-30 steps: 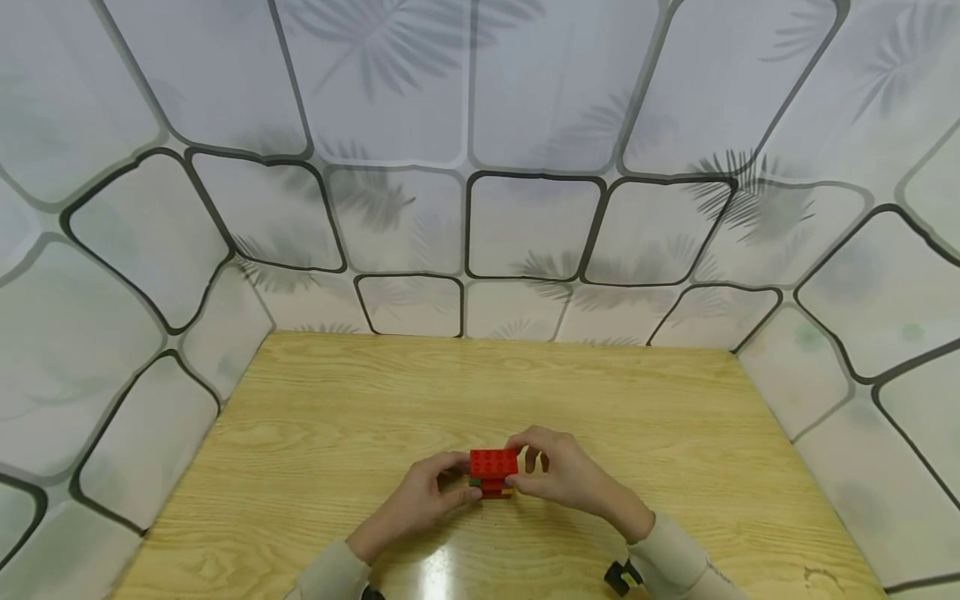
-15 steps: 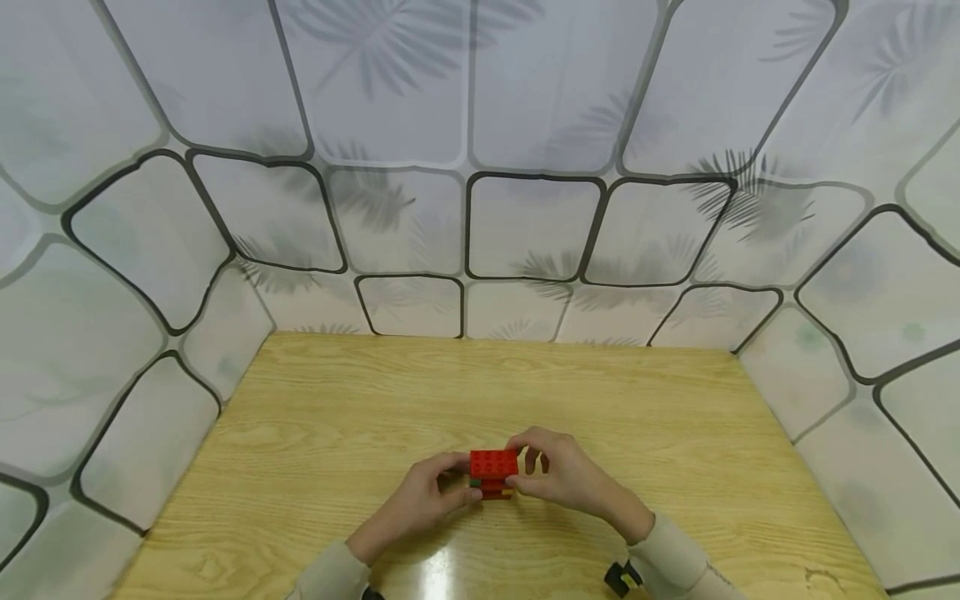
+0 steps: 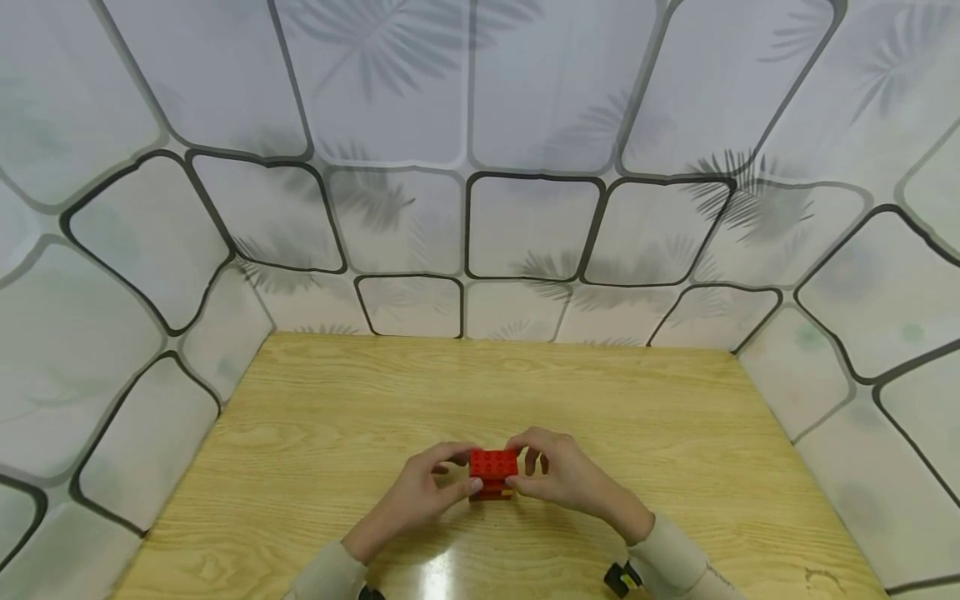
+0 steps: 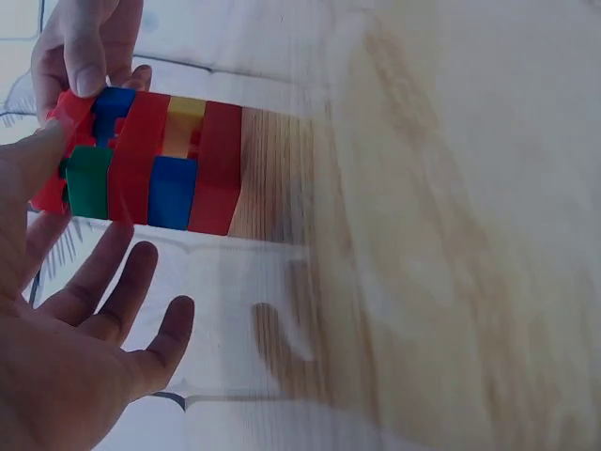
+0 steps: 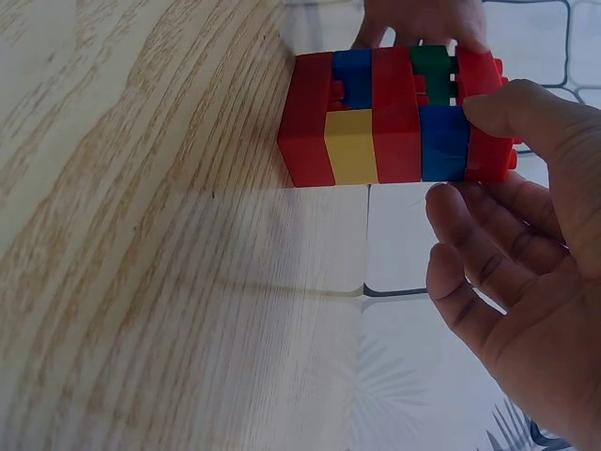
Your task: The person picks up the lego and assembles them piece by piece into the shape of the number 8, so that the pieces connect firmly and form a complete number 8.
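A stack of toy building bricks (image 3: 491,492) stands upright on the table between the two hands. Its red top brick (image 3: 493,463) shows rows of studs. Below that come a green brick (image 4: 89,183) beside a blue brick (image 5: 443,141), a red brick (image 5: 395,117), a yellow brick (image 5: 350,148) beside another blue one, and a red base brick (image 4: 218,169). Green studs show in a narrow gap under the top brick. The left hand (image 3: 427,482) pinches the top brick's left end between thumb and forefinger. The right hand (image 3: 566,473) pinches its right end, other fingers loosely bent.
The wood-grain table (image 3: 360,400) extends around the stack. Patterned cloth walls (image 3: 525,225) enclose its back and both sides. A black wrist device (image 3: 621,578) sits by the right sleeve.
The left hand has shifted slightly upward, its thumb going from lower on the stack to the top brick's left end. The right hand and the stack look unmoved.
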`<control>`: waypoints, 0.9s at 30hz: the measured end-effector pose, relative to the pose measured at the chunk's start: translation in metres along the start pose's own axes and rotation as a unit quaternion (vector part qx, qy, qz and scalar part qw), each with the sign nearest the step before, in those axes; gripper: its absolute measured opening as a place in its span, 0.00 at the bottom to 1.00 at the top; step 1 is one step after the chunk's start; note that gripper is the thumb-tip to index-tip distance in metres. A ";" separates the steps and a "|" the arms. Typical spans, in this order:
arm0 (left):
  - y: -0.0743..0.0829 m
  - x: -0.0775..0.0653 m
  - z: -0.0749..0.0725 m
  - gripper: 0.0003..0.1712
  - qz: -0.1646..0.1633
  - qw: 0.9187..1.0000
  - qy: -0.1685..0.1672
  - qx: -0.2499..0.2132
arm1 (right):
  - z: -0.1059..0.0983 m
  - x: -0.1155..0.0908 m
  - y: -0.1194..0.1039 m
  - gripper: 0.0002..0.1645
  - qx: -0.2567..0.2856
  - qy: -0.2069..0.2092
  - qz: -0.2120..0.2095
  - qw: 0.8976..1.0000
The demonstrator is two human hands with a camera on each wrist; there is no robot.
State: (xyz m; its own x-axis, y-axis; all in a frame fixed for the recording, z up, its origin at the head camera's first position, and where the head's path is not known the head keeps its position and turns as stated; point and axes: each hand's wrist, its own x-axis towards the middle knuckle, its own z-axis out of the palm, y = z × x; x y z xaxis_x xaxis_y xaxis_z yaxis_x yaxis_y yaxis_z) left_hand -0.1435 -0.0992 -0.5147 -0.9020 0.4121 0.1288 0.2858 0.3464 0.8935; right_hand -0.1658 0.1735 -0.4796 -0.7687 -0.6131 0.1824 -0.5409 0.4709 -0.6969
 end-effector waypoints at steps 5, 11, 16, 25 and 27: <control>0.000 0.001 0.002 0.24 0.028 0.999 0.015 0.006 | 0.000 0.000 0.000 0.19 0.003 -0.001 0.000 1.000; -0.001 0.001 0.002 0.21 0.047 0.999 0.022 0.008 | 0.000 0.000 0.000 0.19 0.003 -0.001 -0.007 1.000; 0.001 0.001 0.001 0.20 0.045 0.999 0.024 0.013 | 0.000 0.000 0.000 0.19 0.002 0.002 -0.012 1.000; 0.002 0.002 0.000 0.20 0.060 0.998 0.031 0.021 | 0.001 0.000 0.002 0.19 -0.005 0.002 -0.017 1.000; 0.002 0.003 0.000 0.21 0.055 0.998 0.030 0.018 | 0.001 0.000 0.002 0.19 -0.008 0.004 -0.023 1.000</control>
State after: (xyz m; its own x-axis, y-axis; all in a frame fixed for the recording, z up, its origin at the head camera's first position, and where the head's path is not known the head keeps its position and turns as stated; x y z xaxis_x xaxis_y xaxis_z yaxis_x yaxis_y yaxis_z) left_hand -0.1456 -0.0978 -0.5125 -0.8816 0.3992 0.2520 0.3951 0.3316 0.8567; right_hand -0.1665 0.1739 -0.4819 -0.7456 -0.6294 0.2189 -0.5805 0.4521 -0.6772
